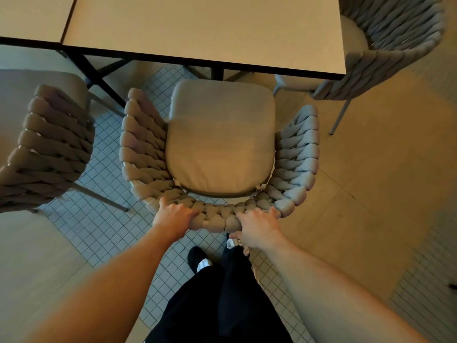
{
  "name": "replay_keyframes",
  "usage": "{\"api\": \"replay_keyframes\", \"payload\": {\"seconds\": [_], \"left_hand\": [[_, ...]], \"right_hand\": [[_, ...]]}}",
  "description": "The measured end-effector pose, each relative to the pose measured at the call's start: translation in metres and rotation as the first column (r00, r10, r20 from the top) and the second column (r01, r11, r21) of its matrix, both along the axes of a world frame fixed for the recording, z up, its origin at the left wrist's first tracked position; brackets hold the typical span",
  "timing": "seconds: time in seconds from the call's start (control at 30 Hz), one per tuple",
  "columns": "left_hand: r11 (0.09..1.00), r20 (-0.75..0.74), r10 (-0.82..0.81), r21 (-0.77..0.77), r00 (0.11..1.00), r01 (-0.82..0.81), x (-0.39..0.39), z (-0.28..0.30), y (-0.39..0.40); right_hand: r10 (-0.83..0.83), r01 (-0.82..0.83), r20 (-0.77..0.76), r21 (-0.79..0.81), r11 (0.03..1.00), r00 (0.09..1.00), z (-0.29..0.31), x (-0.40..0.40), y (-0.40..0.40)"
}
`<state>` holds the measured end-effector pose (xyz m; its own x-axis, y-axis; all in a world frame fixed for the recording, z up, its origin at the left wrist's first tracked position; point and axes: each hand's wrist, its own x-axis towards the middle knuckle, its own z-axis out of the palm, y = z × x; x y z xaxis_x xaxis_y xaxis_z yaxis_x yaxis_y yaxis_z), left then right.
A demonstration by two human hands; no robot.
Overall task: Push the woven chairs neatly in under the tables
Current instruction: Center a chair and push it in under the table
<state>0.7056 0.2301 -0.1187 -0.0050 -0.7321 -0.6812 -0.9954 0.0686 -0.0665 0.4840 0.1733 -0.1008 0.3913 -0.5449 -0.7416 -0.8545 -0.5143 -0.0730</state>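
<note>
Both hands grip the near rim of the woven chair (pixel 217 154) — the left hand (pixel 173 216) and right hand (pixel 258 227) each curl over its chunky braided-rope backrest, the chair standing near the table (pixel 202 28) with only the front edge of its smooth, rounded-square seat cushion (pixel 221 139) reaching the tabletop's dark edge. An uneven push could skew it — likely knocking a flared arm against the neighbouring woven chair (pixel 49 149) on the left, or a leg against the black crossed table frame (pixel 99 75).

Both hands (pixel 215 222) gripping woven chair (pixel 220 134)
</note>
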Motion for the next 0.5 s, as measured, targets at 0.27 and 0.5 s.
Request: {"api": "replay_keyframes", "payload": {"seconds": [0.27, 0.5], "left_hand": [[0.999, 0.001, -0.022, 0.023, 1.000, 0.022, -0.025, 0.003, -0.024], [0.999, 0.018, -0.018, 0.045, 1.000, 0.017, -0.030, 0.003, -0.030]], "right_hand": [[-0.013, 0.014, -0.021, 0.017, 1.000, 1.000, 0.001, -0.019, -0.023], [0.009, -0.009, -0.016, 0.031, 0.999, 1.000, 0.001, -0.024, -0.031]]}}
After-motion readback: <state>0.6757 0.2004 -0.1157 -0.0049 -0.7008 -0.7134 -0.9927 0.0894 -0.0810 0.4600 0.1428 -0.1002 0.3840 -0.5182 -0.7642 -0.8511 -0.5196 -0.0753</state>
